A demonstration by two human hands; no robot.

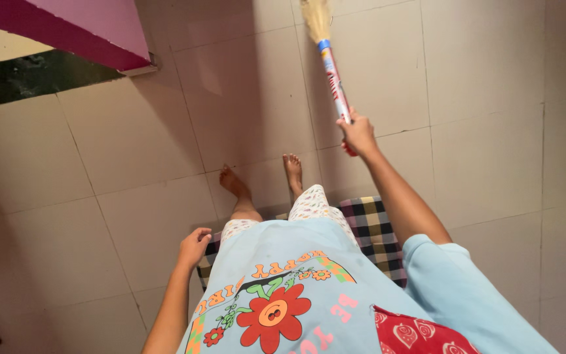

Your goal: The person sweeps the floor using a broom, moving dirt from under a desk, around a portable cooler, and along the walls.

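Observation:
My right hand (358, 134) is stretched forward and closed around the patterned handle of a broom (333, 72). The broom's straw bristles point away from me toward the top edge of the view, over the floor tiles. My left hand (193, 246) hangs by my hip with its fingers loosely curled and nothing in it. My bare feet (263, 177) stand side by side on the cream tiles, just below the broom hand.
A checked mat (375, 229) lies on the tiled floor (99, 170) behind my feet. A pink wall or ledge (80, 29) juts in at the top left, with a dark green strip (27, 78) beneath it.

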